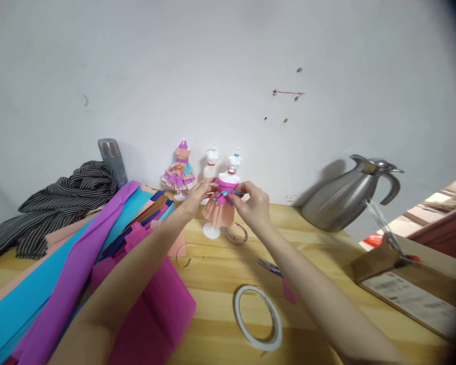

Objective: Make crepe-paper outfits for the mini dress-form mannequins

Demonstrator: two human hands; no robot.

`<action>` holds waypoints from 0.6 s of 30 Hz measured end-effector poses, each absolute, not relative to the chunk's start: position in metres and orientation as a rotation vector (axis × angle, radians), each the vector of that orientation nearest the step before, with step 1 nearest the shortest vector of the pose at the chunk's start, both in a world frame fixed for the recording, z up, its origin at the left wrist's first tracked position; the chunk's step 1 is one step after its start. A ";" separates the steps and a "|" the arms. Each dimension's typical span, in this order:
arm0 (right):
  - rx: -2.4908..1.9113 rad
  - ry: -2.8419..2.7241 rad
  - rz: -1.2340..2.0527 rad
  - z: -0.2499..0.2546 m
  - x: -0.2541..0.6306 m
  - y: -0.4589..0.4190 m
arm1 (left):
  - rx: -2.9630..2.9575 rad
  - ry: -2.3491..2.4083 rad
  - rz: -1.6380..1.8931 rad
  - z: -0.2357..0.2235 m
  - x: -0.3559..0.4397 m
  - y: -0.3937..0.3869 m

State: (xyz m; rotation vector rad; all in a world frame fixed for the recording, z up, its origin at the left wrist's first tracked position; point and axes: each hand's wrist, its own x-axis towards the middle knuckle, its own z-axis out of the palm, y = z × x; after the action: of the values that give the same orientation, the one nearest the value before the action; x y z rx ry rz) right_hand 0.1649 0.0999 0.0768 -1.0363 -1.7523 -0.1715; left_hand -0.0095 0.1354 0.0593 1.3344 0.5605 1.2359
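Observation:
A small white mannequin (pixel 228 178) on a round stand (pixel 212 231) wears a peach paper skirt (pixel 219 212) with a pink waistband and a blue trim. My left hand (pixel 197 196) pinches the waist from the left. My right hand (pixel 253 203) pinches it from the right, fingers closed on the paper. Both hands hold the dress at the far middle of the wooden table (pixel 319 284).
Two more mannequins (pixel 179 172) (pixel 212 161) stand by the wall. Sheets of coloured crepe paper (pixel 72 263) lie at left, with striped cloth (pixel 61 197) and a grey bottle (pixel 112 158). A tape ring (pixel 258 317), small scissors (pixel 269 265), a steel jug (pixel 345 195) and a cardboard box (pixel 406 284) lie at right.

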 end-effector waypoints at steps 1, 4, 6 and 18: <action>-1.036 -1.752 -0.139 0.078 0.165 0.100 | 1.346 0.524 1.210 0.059 -0.012 0.135; -1.028 -1.755 -0.080 0.079 0.166 0.099 | 1.421 0.431 1.134 0.060 -0.016 0.136; -1.016 -1.766 -0.088 0.079 0.166 0.099 | 1.482 0.403 1.103 0.063 -0.016 0.135; -0.847 -1.962 -0.970 0.074 0.165 0.090 | 1.463 0.450 1.141 0.061 -0.013 0.135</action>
State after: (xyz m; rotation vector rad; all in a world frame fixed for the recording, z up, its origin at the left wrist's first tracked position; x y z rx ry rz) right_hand 0.1646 0.0899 0.0739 -0.8470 -1.9620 -0.9701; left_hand -0.0134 0.1352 0.0615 1.4629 0.4500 1.1412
